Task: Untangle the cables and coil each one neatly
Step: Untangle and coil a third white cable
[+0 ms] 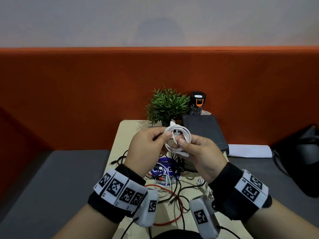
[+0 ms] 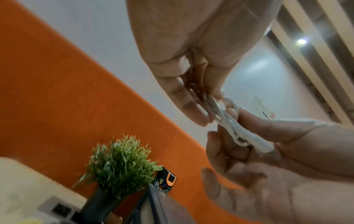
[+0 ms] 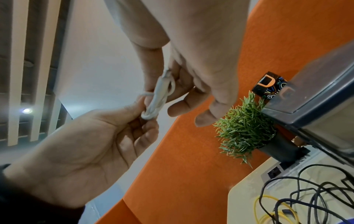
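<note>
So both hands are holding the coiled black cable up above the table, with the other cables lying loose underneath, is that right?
Not quite: the coiled cable is white, not black, as the head view shows. The rest holds: the left hand and right hand both pinch it above the table, and the other cables lie loose underneath.

Setting: an office desk nook | shown by: orange felt partition (image 1: 155,75) | pale desktop (image 1: 120,135) with built-in power socket (image 3: 275,172) | small potted plant (image 1: 166,106) | slatted ceiling with downlight (image 3: 26,111) is seen.
</note>
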### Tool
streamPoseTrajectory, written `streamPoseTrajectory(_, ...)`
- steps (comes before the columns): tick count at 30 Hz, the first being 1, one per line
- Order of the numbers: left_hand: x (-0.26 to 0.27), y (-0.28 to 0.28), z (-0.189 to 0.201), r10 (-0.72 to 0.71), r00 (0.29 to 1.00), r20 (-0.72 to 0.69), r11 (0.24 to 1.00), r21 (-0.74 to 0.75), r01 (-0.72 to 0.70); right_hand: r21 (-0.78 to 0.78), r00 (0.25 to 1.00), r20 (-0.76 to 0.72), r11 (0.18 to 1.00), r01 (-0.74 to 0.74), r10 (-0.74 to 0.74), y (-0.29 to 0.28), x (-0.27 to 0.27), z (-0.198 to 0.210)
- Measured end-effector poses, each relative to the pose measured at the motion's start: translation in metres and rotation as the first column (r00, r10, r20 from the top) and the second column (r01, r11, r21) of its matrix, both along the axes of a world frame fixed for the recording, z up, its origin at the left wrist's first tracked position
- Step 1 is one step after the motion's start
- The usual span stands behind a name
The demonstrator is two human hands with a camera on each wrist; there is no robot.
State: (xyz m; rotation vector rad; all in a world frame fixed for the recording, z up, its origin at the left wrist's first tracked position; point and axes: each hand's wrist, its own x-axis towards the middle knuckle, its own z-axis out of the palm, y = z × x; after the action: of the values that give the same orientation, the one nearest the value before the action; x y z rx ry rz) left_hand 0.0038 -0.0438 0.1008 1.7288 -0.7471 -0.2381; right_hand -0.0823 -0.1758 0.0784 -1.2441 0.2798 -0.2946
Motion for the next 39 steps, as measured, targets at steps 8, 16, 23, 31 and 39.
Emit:
streamPoseTrajectory(8, 0.005, 0.0, -0.005, -0.004, 0.988, -0.154, 0.998, 0.06, 0.014, -0.189, 0.988, -0.119, 0.975, -0.115, 0.094, -0.002, -0.001, 0.002)
streamPoseTrajectory(16, -0.006, 0.0, -0.009, 0.099, 0.989, -0.114, 0.994, 0.049, -0.094, -0.247, 0.991, -0.134, 0.969, -0.024, -0.009, -0.005, 0.001, 0.002)
streamPoseTrajectory(23, -0.005, 0.0, -0.011, 0.17, 0.982, 0.086, 0.975, 0.131, -0.18, -0.219, 0.993, -0.119, 0.975, -0.044, 0.018, -0.004, 0.0, 0.0)
streamPoseTrajectory(31, -0.001, 0.001, -0.013, 0.107, 0.991, 0.081, 0.971, 0.204, -0.121, -0.315, 0.977, -0.204, 0.942, -0.119, 0.055, -0.004, -0.004, 0.003)
streamPoseTrajectory(39, -0.001, 0.007, -0.013, -0.081, 0.975, 0.208, 0.959, 0.283, 0.019, -0.313, 0.967, -0.166, 0.94, 0.133, -0.192, -0.013, 0.0, 0.002)
